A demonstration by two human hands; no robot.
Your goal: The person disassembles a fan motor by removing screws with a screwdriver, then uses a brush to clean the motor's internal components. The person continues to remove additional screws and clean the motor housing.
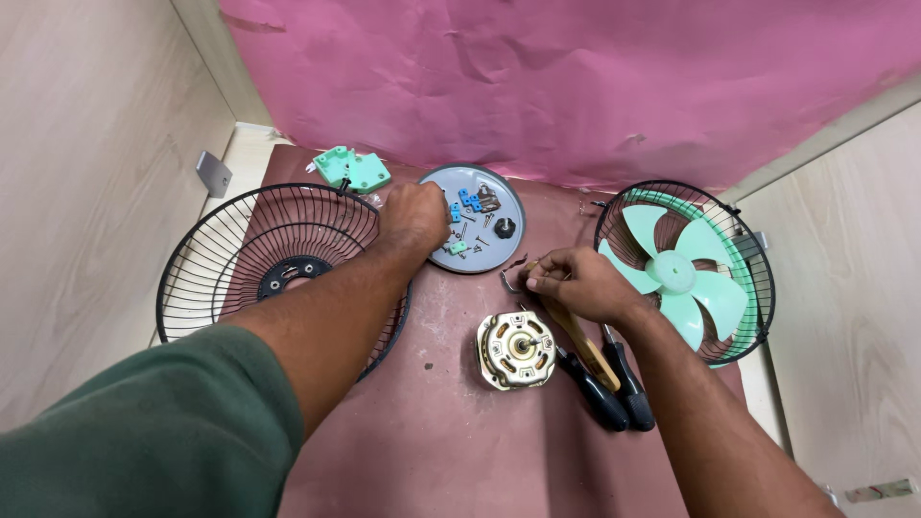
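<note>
Both our hands are busy. Our left hand (414, 217) reaches into the grey tray (499, 251), grip unclear. Our right hand (576, 284) pinches a metal clip (512, 279).

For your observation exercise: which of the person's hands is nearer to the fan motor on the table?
Right. The right hand rests just above and to the right of the fan motor; the left hand is farther off, at the grey dish.

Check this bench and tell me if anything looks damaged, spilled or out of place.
Nothing looks spilled or broken. The fan is simply apart: motor lies bare, green blade sits in one wire guard, small parts stay in the grey tray. The pink backdrop is creased.
</note>
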